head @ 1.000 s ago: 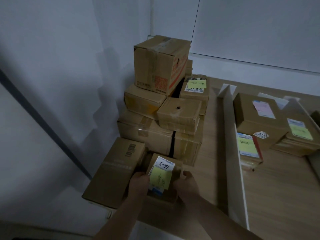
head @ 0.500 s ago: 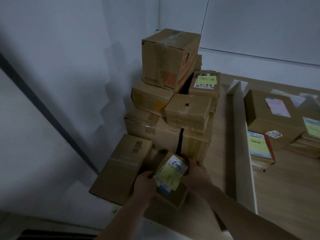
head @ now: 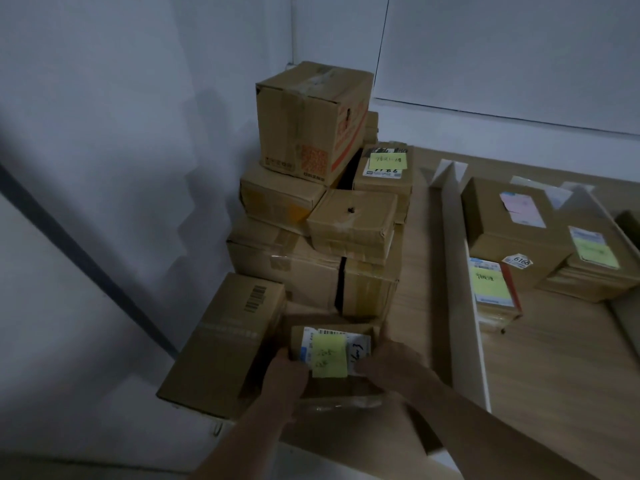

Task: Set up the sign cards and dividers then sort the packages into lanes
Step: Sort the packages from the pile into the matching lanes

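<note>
**Small package gripped in both hands before the carton stack**

Small package [head: 360, 332], brown card with a white label and a yellow note [head: 329, 362] on top, sits low at the near left corner of the worktop [head: 554, 375]. The left hand [head: 287, 374] grips its left end and the right hand [head: 391, 362] its right end, fingers clamped on it from both sides. Just beside it on the left lies a long carton [head: 225, 341] with a barcode. Behind it rises a stack of cartons [head: 311, 271] against the wall, topped by a tall box [head: 311, 116] with orange print.

To the right a white divider [head: 464, 271] runs away across the worktop. The lane beyond it holds a large box [head: 512, 230] with a pale label, a flat package [head: 491, 289] with a yellow note in front of it, and another labelled box [head: 595, 268] further right.
</note>
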`<state>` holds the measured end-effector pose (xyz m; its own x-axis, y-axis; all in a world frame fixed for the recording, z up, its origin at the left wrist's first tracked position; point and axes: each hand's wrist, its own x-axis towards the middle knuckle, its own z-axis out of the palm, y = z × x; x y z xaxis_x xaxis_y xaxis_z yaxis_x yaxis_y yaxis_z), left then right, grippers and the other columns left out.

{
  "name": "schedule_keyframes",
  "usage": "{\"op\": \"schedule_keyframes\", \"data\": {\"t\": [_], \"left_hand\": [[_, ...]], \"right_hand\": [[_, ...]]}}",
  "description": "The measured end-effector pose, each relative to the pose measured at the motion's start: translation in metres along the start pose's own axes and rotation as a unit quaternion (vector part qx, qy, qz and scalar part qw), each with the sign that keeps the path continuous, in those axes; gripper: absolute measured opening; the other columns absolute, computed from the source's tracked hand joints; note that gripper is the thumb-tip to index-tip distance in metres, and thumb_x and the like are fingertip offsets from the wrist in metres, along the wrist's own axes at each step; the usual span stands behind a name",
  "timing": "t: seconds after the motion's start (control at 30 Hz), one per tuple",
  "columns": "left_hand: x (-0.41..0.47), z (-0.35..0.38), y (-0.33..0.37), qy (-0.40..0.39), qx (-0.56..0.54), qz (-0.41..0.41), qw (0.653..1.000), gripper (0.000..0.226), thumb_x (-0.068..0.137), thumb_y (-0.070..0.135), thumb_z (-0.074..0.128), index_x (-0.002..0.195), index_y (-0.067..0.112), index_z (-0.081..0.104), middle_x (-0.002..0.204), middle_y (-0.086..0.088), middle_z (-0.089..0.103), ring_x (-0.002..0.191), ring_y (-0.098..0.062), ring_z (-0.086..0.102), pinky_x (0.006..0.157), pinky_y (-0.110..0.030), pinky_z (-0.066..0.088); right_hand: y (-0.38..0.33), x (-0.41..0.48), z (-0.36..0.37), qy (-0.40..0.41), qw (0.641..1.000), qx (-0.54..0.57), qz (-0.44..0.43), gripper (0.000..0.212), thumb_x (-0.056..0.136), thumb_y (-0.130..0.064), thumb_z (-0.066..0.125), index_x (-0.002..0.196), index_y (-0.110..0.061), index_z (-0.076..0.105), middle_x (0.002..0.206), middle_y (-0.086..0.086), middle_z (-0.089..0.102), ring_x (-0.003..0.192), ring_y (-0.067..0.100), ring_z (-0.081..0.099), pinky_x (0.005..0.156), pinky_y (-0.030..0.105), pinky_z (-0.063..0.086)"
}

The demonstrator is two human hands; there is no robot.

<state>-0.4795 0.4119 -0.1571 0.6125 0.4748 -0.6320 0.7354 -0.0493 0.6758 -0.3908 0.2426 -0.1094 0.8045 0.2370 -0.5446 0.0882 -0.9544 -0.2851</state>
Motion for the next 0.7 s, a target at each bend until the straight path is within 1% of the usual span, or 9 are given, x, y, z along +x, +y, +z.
{"op": "schedule_keyframes", "data": {"t": [0.1,0.17,0.2,0.27,0.4,0.5,0.57,0.63,0.7], "left_hand": [[0.0,-0.003,-0.005,-0.004,-0.011,0.001,1.0,0.038,0.098,0.011,0.051,0.135,0.018,0.057,0.13,-0.009,0.062,0.119,-0.031,0.06,0.098,-0.049,0.054],[-0.001,-0.004,-0.007,-0.004,-0.031,0.0,1.0,0.036,0.1,0.01,0.047,0.131,0.021,0.06,0.129,-0.01,0.062,0.117,-0.034,0.059,0.094,-0.053,0.055],[0.0,-0.004,-0.008,-0.005,-0.041,0.0,0.999,0.034,0.1,0.008,0.046,0.128,0.022,0.061,0.128,-0.01,0.062,0.117,-0.034,0.058,0.094,-0.053,0.055],[-0.004,-0.003,-0.009,-0.007,-0.043,0.008,0.999,0.03,0.1,0.005,0.047,0.122,0.02,0.061,0.126,-0.009,0.062,0.114,-0.032,0.059,0.096,-0.047,0.055],[-0.023,-0.005,-0.004,0.027,-0.086,0.019,0.996,0.035,0.094,0.0,0.045,0.123,0.015,0.057,0.114,0.004,0.063,0.109,-0.019,0.059,0.103,-0.043,0.05],[-0.026,-0.003,-0.004,0.042,-0.118,0.031,0.992,0.044,0.093,0.007,0.051,0.136,0.014,0.05,0.126,0.001,0.06,0.122,-0.025,0.055,0.11,-0.049,0.043],[-0.02,0.001,-0.011,0.029,-0.148,0.02,0.988,0.053,0.087,0.017,0.058,0.139,0.019,0.05,0.127,0.002,0.064,0.121,-0.025,0.058,0.106,-0.052,0.046],[-0.002,0.008,-0.029,0.016,-0.176,0.003,0.984,0.058,0.081,0.028,0.061,0.138,0.021,0.051,0.126,0.001,0.065,0.118,-0.025,0.06,0.103,-0.053,0.048],[0.01,0.015,-0.045,0.008,-0.198,-0.02,0.98,0.075,0.072,0.044,0.066,0.141,0.023,0.047,0.127,0.0,0.065,0.115,-0.027,0.061,0.099,-0.054,0.051]], "right_hand": [[-0.005,0.002,-0.005,0.013,0.998,-0.047,-0.036,0.103,0.08,-0.049,0.07,0.16,-0.033,0.008,0.153,0.005,0.04,0.133,0.031,0.045,0.108,0.046,0.043],[-0.01,0.002,-0.006,-0.008,0.994,-0.077,-0.074,0.108,0.082,-0.055,0.067,0.161,-0.033,-0.004,0.165,0.005,0.017,0.146,0.035,0.026,0.116,0.051,0.035],[-0.011,0.002,-0.005,-0.015,0.992,-0.088,-0.09,0.105,0.084,-0.057,0.065,0.161,-0.029,-0.002,0.166,0.004,0.014,0.148,0.034,0.022,0.118,0.05,0.032],[-0.013,0.003,0.0,-0.009,0.992,-0.09,-0.088,0.096,0.085,-0.055,0.065,0.159,-0.024,0.012,0.161,0.005,0.027,0.143,0.032,0.032,0.116,0.045,0.037],[-0.011,-0.005,0.0,0.01,0.998,-0.034,-0.056,0.079,0.077,-0.044,0.075,0.145,-0.033,0.038,0.131,-0.001,0.055,0.113,0.018,0.057,0.089,0.032,0.053],[-0.009,-0.014,0.004,-0.014,0.998,-0.014,-0.064,0.059,0.088,-0.054,0.065,0.14,-0.034,0.046,0.109,-0.008,0.066,0.088,0.007,0.062,0.072,0.021,0.051],[-0.007,-0.018,0.014,-0.025,0.998,0.013,-0.049,0.051,0.092,-0.06,0.057,0.136,-0.035,0.049,0.089,-0.014,0.063,0.074,0.0,0.06,0.063,0.019,0.047],[-0.007,-0.022,0.024,-0.04,0.996,0.066,-0.043,0.045,0.095,-0.057,0.054,0.134,-0.034,0.049,0.085,-0.016,0.061,0.073,0.0,0.06,0.066,0.02,0.047],[-0.007,-0.022,0.033,-0.052,0.99,0.128,-0.032,0.038,0.098,-0.05,0.055,0.129,-0.029,0.05,0.095,-0.01,0.063,0.083,0.008,0.063,0.076,0.023,0.049]]}}
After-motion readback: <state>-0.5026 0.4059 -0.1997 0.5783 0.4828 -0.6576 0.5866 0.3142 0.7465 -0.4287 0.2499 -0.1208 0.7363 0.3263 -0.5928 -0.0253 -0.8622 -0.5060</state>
